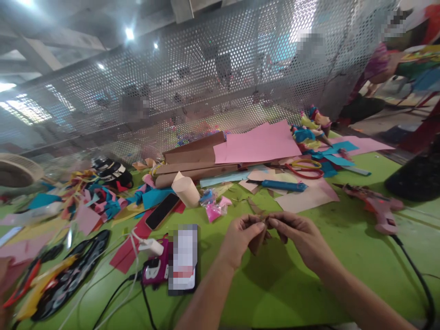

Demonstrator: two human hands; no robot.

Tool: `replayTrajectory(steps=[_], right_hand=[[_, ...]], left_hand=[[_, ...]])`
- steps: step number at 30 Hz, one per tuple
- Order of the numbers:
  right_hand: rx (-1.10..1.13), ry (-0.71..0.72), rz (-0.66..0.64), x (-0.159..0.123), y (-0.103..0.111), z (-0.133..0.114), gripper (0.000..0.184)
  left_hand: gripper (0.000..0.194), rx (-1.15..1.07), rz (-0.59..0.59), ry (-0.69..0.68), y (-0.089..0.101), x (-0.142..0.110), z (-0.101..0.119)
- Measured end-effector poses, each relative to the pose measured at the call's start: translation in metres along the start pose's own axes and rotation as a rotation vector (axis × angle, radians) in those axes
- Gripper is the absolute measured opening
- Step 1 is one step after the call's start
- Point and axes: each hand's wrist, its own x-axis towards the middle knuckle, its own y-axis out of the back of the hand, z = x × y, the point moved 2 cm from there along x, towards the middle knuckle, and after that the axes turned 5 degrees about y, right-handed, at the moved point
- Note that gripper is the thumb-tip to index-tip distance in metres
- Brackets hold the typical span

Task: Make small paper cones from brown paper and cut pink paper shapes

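Note:
Close together above the green table [285, 298], both my hands pinch a small folded piece of brown paper [258, 243]. My left hand [242, 238] has its thumb and fingers closed on the paper's left side. At the upper right edge, the fingertips of my right hand [295, 233] press together. Part of the paper is hidden behind my fingers. Just beyond it lies a thin brown scrap [255, 206]. A pink hot glue gun [381, 208] rests to the right of my right hand, with its cord running toward the table's front.
Left of my hands lie a lit phone [184, 261], a purple power strip [156, 270] and a dark phone [162, 211]. Beyond them are a paper roll [186, 190], a blue utility knife [284, 185], scissors [305, 168] and pink sheets [261, 144]. A perforated metal panel [213, 91] stands behind.

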Motion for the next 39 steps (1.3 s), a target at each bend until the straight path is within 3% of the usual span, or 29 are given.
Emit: replayTrajectory(steps=[12, 29, 39], right_hand=[[0.022, 0.027, 0.083, -0.0013, -0.0008, -0.0056, 0.045], [0.080, -0.035, -0.001, -0.0012, -0.0033, -0.0004, 0.042], [0.074, -0.039, 0.010, -0.0016, -0.0033, -0.0019, 0.039]], left_hand=[[0.053, -0.137, 0.008, -0.028, 0.0013, 0.0013, -0.0024], [0.049, -0.023, -0.053, -0.133, -0.0040, -0.0015, -0.0018], [0.048, 0.023, -0.025, -0.096, -0.0014, 0.0004, -0.0046]])
